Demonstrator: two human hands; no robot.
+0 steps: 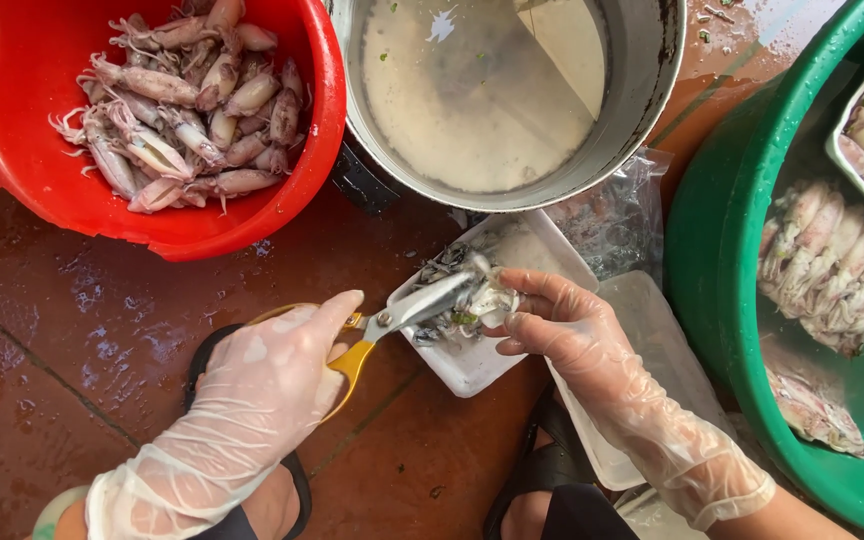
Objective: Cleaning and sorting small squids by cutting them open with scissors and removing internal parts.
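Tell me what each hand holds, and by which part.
Left hand: scissors, by the yellow handles. Right hand: small squid, pinched at its body.

I see thin, translucent, crinkled plastic gloves on both hands: left hand (pixel 272 370), right hand (pixel 562 325). The scissors (pixel 402 318) have bright metal blades and glossy yellow plastic handles. At eleven o'clock the red basin (pixel 12 150) is shiny smooth plastic; at twelve, the pot (pixel 642 80) is dull brushed metal. The floor (pixel 72 330) looks wet and glossy.
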